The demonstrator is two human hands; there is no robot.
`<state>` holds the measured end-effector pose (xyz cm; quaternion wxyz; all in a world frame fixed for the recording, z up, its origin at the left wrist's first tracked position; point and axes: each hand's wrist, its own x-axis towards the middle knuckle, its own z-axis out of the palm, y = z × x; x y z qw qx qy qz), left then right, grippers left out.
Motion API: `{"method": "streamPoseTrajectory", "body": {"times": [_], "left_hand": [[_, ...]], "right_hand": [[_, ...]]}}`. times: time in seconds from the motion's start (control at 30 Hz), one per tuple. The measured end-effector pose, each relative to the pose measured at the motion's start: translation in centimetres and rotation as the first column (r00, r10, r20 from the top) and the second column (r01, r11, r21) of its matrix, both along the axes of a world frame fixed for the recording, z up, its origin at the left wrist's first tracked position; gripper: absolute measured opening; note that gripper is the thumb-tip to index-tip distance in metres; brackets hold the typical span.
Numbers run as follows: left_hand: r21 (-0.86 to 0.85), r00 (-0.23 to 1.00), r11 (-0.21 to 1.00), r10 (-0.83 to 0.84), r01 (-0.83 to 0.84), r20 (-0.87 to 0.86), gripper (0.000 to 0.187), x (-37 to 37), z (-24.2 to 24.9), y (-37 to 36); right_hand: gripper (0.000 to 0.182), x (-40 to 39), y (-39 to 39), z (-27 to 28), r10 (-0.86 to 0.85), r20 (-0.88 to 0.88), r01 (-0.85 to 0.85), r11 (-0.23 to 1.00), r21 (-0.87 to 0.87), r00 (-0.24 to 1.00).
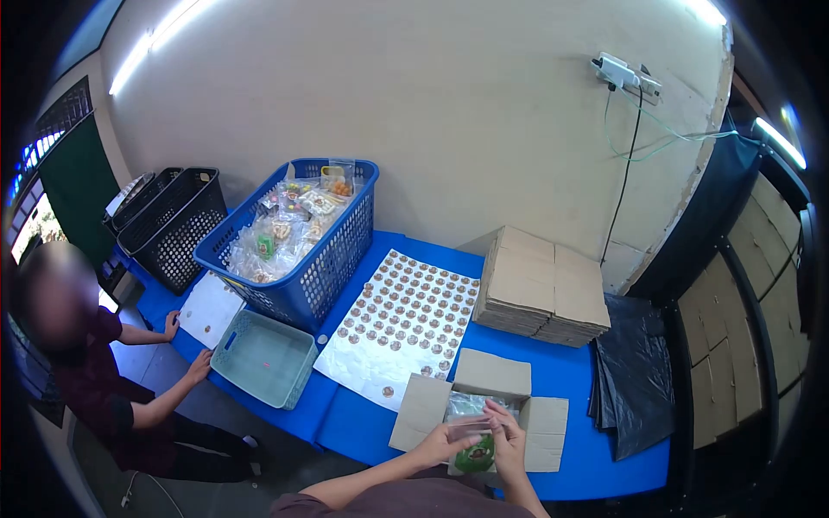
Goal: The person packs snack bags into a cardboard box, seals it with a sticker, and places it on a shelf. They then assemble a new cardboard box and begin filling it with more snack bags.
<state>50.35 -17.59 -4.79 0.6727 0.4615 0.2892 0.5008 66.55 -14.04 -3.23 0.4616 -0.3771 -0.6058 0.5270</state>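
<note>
An open cardboard box (492, 373) stands at the table's front edge with its flaps spread and clear plastic packets (466, 404) inside. Above it, my left hand (439, 446) and my right hand (507, 439) pinch the top of a clear bag (473, 455) with a green item in it. The fingers of both hands are closed on the bag's upper edge. Left of the box, a white sheet (358, 361) carries rows of small round stickers, with a bare area at its lower left.
A blue basket (324, 289) of packets, a grey-green tray (268, 358) and black crates (177, 229) stand leftward. A person (78, 345) works at far left. Flattened cardboard (540, 281) and black plastic bags (635, 371) lie rightward.
</note>
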Motion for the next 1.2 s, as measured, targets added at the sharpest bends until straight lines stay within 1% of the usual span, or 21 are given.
{"method": "streamPoseTrajectory", "body": {"times": [0.07,0.1,0.17,0.23,0.27,0.3,0.33,0.37,0.5,0.57,0.67,0.7,0.77,0.8,0.87,0.9,0.97,1.0,1.03,1.1,1.2], "left_hand": [[-0.004,1.000,1.000,0.001,-0.001,-0.001,0.057,0.9,0.4,-0.1],[-0.024,0.996,0.999,0.038,-0.041,-0.086,0.056,1.1,0.1,-0.1],[-0.044,0.983,0.996,0.075,-0.084,-0.168,0.055,1.1,-0.6,0.2],[-0.073,0.954,0.997,0.011,-0.035,-0.299,0.043,0.7,-1.5,0.2],[-0.076,0.955,0.996,0.011,-0.036,-0.298,0.043,0.6,-1.8,0.3],[-0.131,0.978,0.989,0.041,-0.069,-0.202,0.043,0.5,-1.9,0.3],[-0.189,0.991,0.977,0.079,-0.098,-0.106,0.044,0.5,-2.1,0.4],[-0.135,0.987,0.983,0.113,-0.128,-0.112,0.040,0.4,-2.6,0.5],[-0.147,0.982,0.975,0.150,-0.166,-0.118,0.040,-0.3,-2.6,0.5],[-0.143,0.976,0.973,0.161,-0.182,-0.146,0.039,-0.3,-2.7,0.4],[-0.160,0.988,0.977,0.128,-0.141,-0.091,0.040,-0.3,-2.5,0.2],[-0.165,0.988,0.976,0.126,-0.139,-0.087,0.040,-0.4,-2.1,0.1],[-0.218,0.996,0.976,-0.018,-0.003,-0.092,0.040,-1.0,-1.2,0.3],[-0.220,0.996,0.976,-0.022,0.001,-0.092,0.040,-0.9,-1.4,0.3],[0.010,0.954,0.985,0.169,-0.172,-0.247,0.042,-0.7,-2.4,0.6],[0.057,0.944,0.966,0.257,-0.250,-0.209,0.044,-0.6,-2.6,1.0],[0.071,0.934,0.963,0.271,-0.262,-0.233,0.039,-0.6,-2.9,1.4],[0.086,0.919,0.955,0.297,-0.285,-0.258,0.035,-0.6,-2.7,1.6],[0.086,0.916,0.953,0.302,-0.290,-0.262,0.023,-0.6,-2.4,1.7],[0.058,0.911,0.955,0.294,-0.290,-0.288,0.020,-1.0,-1.7,1.8],[0.078,0.893,0.951,0.308,-0.299,-0.329,0.012,-1.2,-0.9,1.9]], "right_hand": [[0.028,0.0,-0.4,-0.3,-0.160,-0.100,0.137,0.969,-0.208,0.982],[0.028,0.0,-0.3,-0.4,-0.154,-0.101,0.131,0.969,-0.210,0.983],[0.034,0.4,0.3,-0.7,-0.261,-0.333,0.170,0.945,-0.278,0.906],[0.037,0.5,0.3,-1.0,-0.244,-0.331,0.144,0.943,-0.300,0.912],[0.042,0.4,0.5,-0.9,-0.221,-0.337,0.115,0.944,-0.308,0.915],[0.042,0.1,0.2,-0.3,-0.221,-0.332,0.113,0.943,-0.313,0.917],[0.045,-0.5,-0.3,0.8,-0.146,-0.238,0.081,0.961,-0.263,0.960],[0.048,-0.8,-0.8,1.3,-0.071,-0.136,0.040,0.975,-0.218,0.988],[0.052,-0.6,-0.9,-0.5,0.021,-0.148,-0.066,0.950,-0.306,0.989],[0.046,-0.6,-0.7,0.4,0.031,-0.062,-0.050,0.937,-0.345,0.998],[0.039,-0.1,0.2,-1.4,-0.092,-0.184,0.035,0.957,-0.290,0.979],[0.028,0.0,0.3,-1.4,-0.167,-0.181,0.123,0.965,-0.231,0.969],[0.025,1.8,1.3,-2.8,-0.175,-0.181,0.133,0.966,-0.222,0.968],[0.022,2.1,1.5,-2.5,-0.183,-0.182,0.143,0.966,-0.214,0.966],[0.019,2.6,1.5,-1.3,-0.239,-0.192,0.199,0.958,-0.204,0.952],[0.019,3.1,1.5,-1.0,-0.194,-0.129,0.167,0.967,-0.194,0.973],[0.019,3.6,1.4,-0.6,-0.086,-0.060,0.077,0.986,-0.145,0.994],[0.019,3.6,1.2,-0.6,-0.100,-0.058,0.091,0.985,-0.145,0.993],[0.020,3.6,0.9,-0.7,-0.043,0.007,0.044,0.985,-0.170,0.999],[0.024,3.5,0.4,-0.3,0.046,0.052,-0.035,0.980,-0.196,0.998],[0.027,2.8,0.0,0.6,0.025,0.091,-0.012,0.989,-0.147,0.995]]}}
